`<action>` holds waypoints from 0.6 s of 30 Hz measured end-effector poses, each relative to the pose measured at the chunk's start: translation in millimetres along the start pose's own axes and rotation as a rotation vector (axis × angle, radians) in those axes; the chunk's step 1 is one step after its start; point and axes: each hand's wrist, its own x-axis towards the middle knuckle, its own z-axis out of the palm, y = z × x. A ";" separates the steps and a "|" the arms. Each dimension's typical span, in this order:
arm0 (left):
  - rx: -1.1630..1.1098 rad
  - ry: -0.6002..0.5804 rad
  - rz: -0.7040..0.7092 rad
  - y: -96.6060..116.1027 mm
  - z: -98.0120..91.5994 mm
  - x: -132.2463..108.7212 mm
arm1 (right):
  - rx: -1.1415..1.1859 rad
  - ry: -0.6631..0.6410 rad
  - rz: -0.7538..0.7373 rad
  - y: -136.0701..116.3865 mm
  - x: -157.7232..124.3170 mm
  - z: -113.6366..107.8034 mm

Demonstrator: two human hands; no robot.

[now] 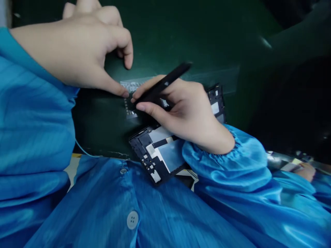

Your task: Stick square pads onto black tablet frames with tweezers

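Note:
My right hand (186,110) is closed round black tweezers (165,82), their tip down at a clear film strip (130,100) carrying a row of small dark parts on the green mat. My left hand (82,51) has its fingers curled, and the thumb tip presses the top of that strip right beside the tweezers. Under my right wrist lies a black phone frame (157,155) with grey and white patches, partly hidden by the hand and sleeve.
The dark green mat (181,34) covers the bench, its near edge just in front of my blue smock (129,213). At the right edge another person's hand (307,170) in a blue sleeve rests near small parts.

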 end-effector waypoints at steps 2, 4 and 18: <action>-0.013 -0.035 -0.006 2.0 -2.6 1.4 | 0.019 -0.051 0.043 8.1 7.0 3.9; -0.025 -0.035 0.015 2.9 -2.2 0.7 | 0.068 -0.064 0.083 11.6 6.8 4.9; -0.039 0.299 -0.182 16.4 10.8 -19.6 | 0.542 0.423 0.246 -4.0 -52.3 -32.5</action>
